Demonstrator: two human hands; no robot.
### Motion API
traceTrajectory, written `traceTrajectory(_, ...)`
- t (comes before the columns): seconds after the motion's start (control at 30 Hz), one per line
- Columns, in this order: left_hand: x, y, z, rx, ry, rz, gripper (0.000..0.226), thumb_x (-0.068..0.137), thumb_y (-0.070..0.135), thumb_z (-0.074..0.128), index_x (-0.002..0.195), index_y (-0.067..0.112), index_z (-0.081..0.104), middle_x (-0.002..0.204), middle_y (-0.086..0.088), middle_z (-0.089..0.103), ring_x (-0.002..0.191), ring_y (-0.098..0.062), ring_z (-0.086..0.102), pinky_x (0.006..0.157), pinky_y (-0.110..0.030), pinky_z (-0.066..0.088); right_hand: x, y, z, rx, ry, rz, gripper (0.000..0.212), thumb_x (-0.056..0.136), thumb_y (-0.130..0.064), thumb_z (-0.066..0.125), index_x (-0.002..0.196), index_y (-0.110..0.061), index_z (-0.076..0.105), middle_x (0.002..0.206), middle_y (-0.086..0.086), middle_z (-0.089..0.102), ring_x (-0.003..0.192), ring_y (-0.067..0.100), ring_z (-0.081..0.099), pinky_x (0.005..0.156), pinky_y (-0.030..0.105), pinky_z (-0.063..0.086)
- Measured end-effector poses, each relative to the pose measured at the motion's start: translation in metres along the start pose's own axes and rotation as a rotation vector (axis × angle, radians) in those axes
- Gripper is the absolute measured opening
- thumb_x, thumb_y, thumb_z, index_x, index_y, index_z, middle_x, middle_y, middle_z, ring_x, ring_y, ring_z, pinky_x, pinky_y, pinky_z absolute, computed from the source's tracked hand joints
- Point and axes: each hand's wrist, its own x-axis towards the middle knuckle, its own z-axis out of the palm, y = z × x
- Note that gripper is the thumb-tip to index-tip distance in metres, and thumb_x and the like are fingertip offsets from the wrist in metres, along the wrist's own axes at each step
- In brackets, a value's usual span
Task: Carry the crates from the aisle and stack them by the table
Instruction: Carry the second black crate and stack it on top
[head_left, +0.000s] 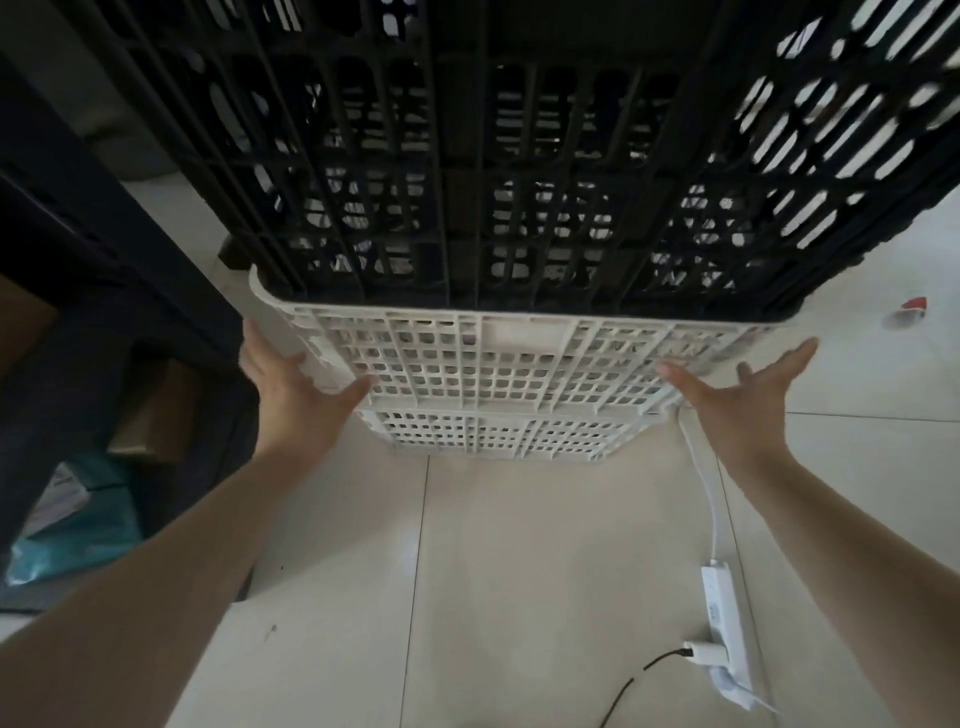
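Observation:
A stack of slatted crates stands on the tiled floor ahead of me. A white crate (498, 374) is at the bottom and tall black crates (467, 156) sit on it, filling the top of the view. My left hand (291, 384) lies flat against the white crate's left front corner, fingers apart and thumb on its front face. My right hand (743, 389) hovers at the white crate's right front corner with palm open and fingers spread; only the thumb comes close to the plastic. Neither hand is closed around anything.
A dark table (78, 218) stands at the left, with cardboard boxes (156, 410) and a teal bag (78, 525) under it. A white power strip (724, 623) and its cable lie on the floor at the right. A small red and white scrap (911, 307) lies further right.

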Motion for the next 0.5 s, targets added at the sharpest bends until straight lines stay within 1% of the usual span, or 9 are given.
traceTrajectory(0.07, 0.011, -0.024, 0.014, -0.034, -0.037, -0.072, 0.117, 0.066, 0.02, 0.083, 0.15, 0.024, 0.003, 0.157, -0.005, 0.011, 0.131, -0.011, 0.035, 0.107, -0.033, 0.035, 0.015, 0.023, 0.003, -0.071, -0.051, 0.067, 0.129, 0.064, -0.036, 0.084, 0.152, -0.019, -0.009, 0.161, 0.005, 0.01, 0.146, 0.022, 0.022, 0.115, 0.039, 0.027)
traceTrajectory(0.13, 0.021, -0.048, 0.027, 0.032, -0.181, -0.143, 0.11, 0.062, 0.022, 0.085, 0.146, 0.02, 0.014, 0.15, -0.01, 0.031, 0.134, -0.025, 0.04, 0.106, -0.04, 0.039, 0.029, 0.049, 0.009, -0.163, -0.139, 0.099, 0.119, 0.064, -0.034, 0.085, 0.152, -0.016, 0.006, 0.158, 0.007, 0.024, 0.143, 0.025, 0.028, 0.11, 0.037, 0.03)
traceTrajectory(0.23, 0.038, -0.085, 0.05, 0.12, -0.221, -0.147, 0.102, 0.061, 0.019, 0.085, 0.142, 0.003, 0.025, 0.137, -0.015, 0.047, 0.126, -0.032, 0.048, 0.099, -0.036, 0.039, 0.044, 0.086, 0.029, -0.161, -0.208, 0.098, 0.113, 0.061, -0.026, 0.088, 0.146, -0.008, 0.016, 0.148, 0.007, 0.037, 0.136, 0.025, 0.037, 0.098, 0.032, 0.035)
traceTrajectory(0.3, 0.048, -0.1, 0.067, 0.106, -0.206, -0.152, 0.107, 0.057, 0.027, 0.087, 0.142, 0.001, 0.029, 0.13, -0.01, 0.051, 0.122, -0.025, 0.051, 0.098, -0.031, 0.039, 0.053, 0.109, 0.046, -0.097, -0.198, 0.09, 0.13, 0.042, -0.035, 0.095, 0.144, -0.01, 0.019, 0.142, 0.002, 0.045, 0.13, 0.022, 0.045, 0.102, 0.037, 0.04)
traceTrajectory(0.33, 0.052, -0.107, 0.075, 0.098, -0.21, -0.142, 0.118, 0.049, 0.041, 0.088, 0.141, -0.003, 0.028, 0.131, -0.015, 0.054, 0.122, -0.027, 0.052, 0.101, -0.032, 0.039, 0.058, 0.124, 0.052, -0.068, -0.176, 0.077, 0.138, 0.033, -0.04, 0.096, 0.144, -0.011, 0.018, 0.139, 0.002, 0.05, 0.126, 0.021, 0.05, 0.104, 0.043, 0.042)
traceTrajectory(0.37, 0.056, -0.114, 0.082, 0.108, -0.208, -0.144, 0.13, 0.04, 0.052, 0.085, 0.139, -0.008, 0.025, 0.131, -0.021, 0.055, 0.122, -0.032, 0.053, 0.104, -0.037, 0.04, 0.062, 0.136, 0.058, -0.046, -0.163, 0.053, 0.142, 0.029, -0.04, 0.097, 0.144, -0.011, 0.017, 0.132, 0.001, 0.055, 0.121, 0.019, 0.055, 0.103, 0.047, 0.044)
traceTrajectory(0.4, 0.057, -0.118, 0.087, 0.094, -0.188, -0.129, 0.133, 0.039, 0.052, 0.086, 0.138, -0.01, 0.022, 0.129, -0.024, 0.056, 0.12, -0.034, 0.055, 0.105, -0.043, 0.041, 0.065, 0.148, 0.061, -0.022, -0.155, 0.017, 0.144, 0.028, -0.041, 0.096, 0.144, -0.012, 0.015, 0.126, -0.002, 0.058, 0.115, 0.017, 0.058, 0.102, 0.048, 0.046)
traceTrajectory(0.43, 0.057, -0.123, 0.091, 0.062, -0.147, -0.121, 0.124, 0.047, 0.039, 0.089, 0.139, -0.008, 0.02, 0.123, -0.019, 0.058, 0.114, -0.03, 0.058, 0.102, -0.043, 0.045, 0.065, 0.154, 0.066, 0.0, -0.145, -0.001, 0.147, 0.024, -0.045, 0.094, 0.143, -0.015, 0.014, 0.124, -0.003, 0.058, 0.114, 0.015, 0.058, 0.101, 0.048, 0.046)
traceTrajectory(0.5, 0.057, -0.136, 0.098, 0.04, -0.079, -0.067, 0.096, 0.059, 0.011, 0.087, 0.133, -0.002, 0.027, 0.097, 0.005, 0.055, 0.086, -0.007, 0.057, 0.083, -0.028, 0.053, 0.059, 0.154, 0.074, 0.011, -0.114, -0.034, 0.15, 0.023, -0.05, 0.093, 0.145, -0.023, 0.01, 0.135, -0.006, 0.049, 0.125, 0.015, 0.049, 0.105, 0.047, 0.041)
